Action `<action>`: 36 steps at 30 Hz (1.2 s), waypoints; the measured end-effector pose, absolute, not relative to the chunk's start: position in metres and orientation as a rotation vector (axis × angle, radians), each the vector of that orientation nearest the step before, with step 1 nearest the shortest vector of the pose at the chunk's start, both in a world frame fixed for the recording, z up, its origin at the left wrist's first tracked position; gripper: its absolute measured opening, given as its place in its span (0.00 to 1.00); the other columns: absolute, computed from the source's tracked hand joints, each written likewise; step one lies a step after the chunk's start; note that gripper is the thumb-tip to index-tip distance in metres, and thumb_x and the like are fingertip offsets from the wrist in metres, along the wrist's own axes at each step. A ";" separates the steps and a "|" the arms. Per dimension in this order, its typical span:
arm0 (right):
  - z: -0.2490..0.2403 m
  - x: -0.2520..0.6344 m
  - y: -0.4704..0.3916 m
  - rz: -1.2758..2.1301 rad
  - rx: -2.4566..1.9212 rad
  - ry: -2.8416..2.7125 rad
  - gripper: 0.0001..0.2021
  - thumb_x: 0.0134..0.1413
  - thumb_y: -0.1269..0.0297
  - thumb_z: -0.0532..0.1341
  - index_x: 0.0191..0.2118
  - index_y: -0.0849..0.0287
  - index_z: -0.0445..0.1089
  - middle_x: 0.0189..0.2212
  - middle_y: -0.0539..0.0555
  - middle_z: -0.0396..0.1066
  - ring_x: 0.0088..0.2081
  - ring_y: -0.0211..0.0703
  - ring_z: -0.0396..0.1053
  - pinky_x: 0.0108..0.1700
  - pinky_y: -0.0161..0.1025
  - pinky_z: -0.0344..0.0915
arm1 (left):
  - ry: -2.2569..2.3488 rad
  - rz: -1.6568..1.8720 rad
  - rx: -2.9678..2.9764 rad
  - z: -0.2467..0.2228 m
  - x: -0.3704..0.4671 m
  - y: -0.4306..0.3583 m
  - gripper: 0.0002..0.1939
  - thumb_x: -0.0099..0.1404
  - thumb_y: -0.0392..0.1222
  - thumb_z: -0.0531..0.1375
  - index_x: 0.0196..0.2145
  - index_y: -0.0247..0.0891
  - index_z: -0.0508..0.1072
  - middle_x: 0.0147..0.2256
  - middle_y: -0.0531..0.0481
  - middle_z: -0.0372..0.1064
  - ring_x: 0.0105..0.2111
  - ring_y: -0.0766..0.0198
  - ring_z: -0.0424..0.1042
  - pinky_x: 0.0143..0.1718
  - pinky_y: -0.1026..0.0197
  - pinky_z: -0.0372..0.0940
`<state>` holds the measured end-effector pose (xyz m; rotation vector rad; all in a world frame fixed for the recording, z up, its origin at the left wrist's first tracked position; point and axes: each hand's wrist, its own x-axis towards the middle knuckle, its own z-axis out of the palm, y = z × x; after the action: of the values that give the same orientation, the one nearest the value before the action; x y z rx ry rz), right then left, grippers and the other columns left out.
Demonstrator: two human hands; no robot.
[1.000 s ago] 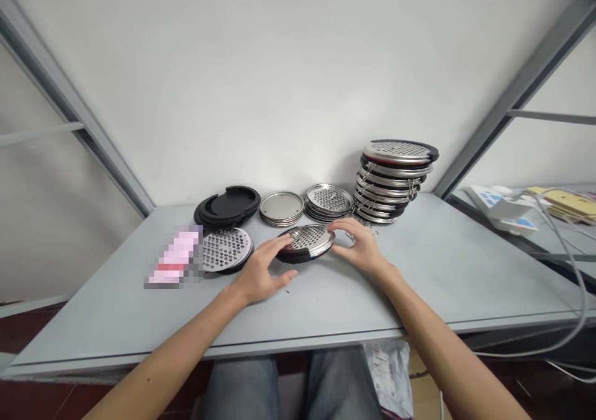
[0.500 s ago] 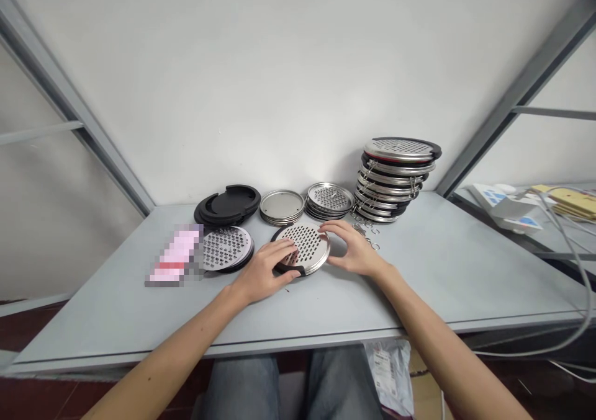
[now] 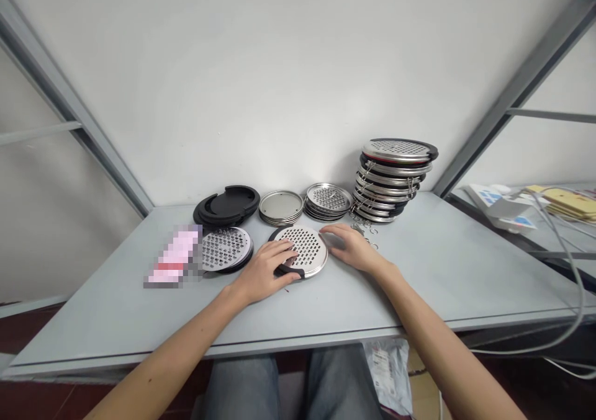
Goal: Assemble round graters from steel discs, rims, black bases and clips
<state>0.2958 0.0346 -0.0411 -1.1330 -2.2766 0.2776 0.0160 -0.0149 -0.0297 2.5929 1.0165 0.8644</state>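
Steel, perforated and black-edged, the disc (image 3: pixel 307 246) lies flat on the table (image 3: pixel 316 308). The left hand (image 3: pixel 265 270) spreads over its left side, probably steadying it; whether it clamps, I cannot tell. The right hand (image 3: pixel 352 249) curves loosely at its right rim, thumb and fingers apart. Beyond the disc, plain plates (image 3: pixel 280 205) and perforated plates (image 3: pixel 329 198) are stacked apart, seemingly sorted.

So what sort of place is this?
Maybe a small workshop: there's a plain grey table, a tall stack of round metal-and-black pieces, and separate piles of parts, like the black plates.
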 end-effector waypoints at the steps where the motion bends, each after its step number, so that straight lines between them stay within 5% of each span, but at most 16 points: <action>1: -0.043 0.297 0.036 0.261 -1.166 -2.269 0.20 0.52 0.73 0.59 0.52 0.57 0.69 0.50 0.57 0.71 0.53 0.50 0.66 0.56 0.48 0.62 | 1.017 0.866 2.590 -0.030 0.016 -0.015 0.21 0.62 0.48 0.63 0.52 0.39 0.71 0.56 0.42 0.66 0.58 0.51 0.62 0.59 0.44 0.57; 16: -0.046 0.314 0.043 0.127 -1.764 -2.031 0.14 0.53 0.73 0.56 0.44 0.57 0.73 0.38 0.56 0.77 0.40 0.50 0.73 0.42 0.42 0.66 | 1.015 0.815 2.625 -0.033 0.013 -0.014 0.26 0.59 0.50 0.65 0.53 0.40 0.70 0.57 0.41 0.64 0.60 0.49 0.59 0.60 0.44 0.57; 25: -0.036 0.297 0.032 0.203 -1.040 -2.230 0.29 0.47 0.74 0.60 0.58 0.56 0.64 0.57 0.59 0.64 0.58 0.51 0.61 0.60 0.51 0.59 | 0.849 0.934 2.673 -0.033 0.011 -0.012 0.23 0.67 0.48 0.58 0.57 0.38 0.65 0.57 0.39 0.65 0.60 0.50 0.59 0.61 0.41 0.55; 31: -0.035 0.289 0.028 0.276 -0.778 -2.174 0.17 0.55 0.63 0.62 0.52 0.53 0.70 0.48 0.58 0.73 0.52 0.50 0.68 0.55 0.51 0.64 | 0.814 1.118 2.385 -0.027 0.009 -0.014 0.19 0.68 0.46 0.56 0.55 0.40 0.67 0.55 0.42 0.67 0.56 0.54 0.65 0.57 0.49 0.61; 36: -0.033 0.288 0.027 0.334 -0.898 -1.918 0.16 0.52 0.58 0.65 0.47 0.57 0.72 0.43 0.58 0.75 0.43 0.49 0.71 0.47 0.47 0.68 | 0.919 1.266 2.285 -0.028 0.008 -0.015 0.28 0.66 0.47 0.55 0.62 0.39 0.56 0.58 0.40 0.62 0.57 0.51 0.63 0.57 0.47 0.60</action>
<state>0.2878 0.0268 -0.0332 -0.8982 -1.9177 0.3337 0.0079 -0.0149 -0.0279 2.2854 0.9194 1.2657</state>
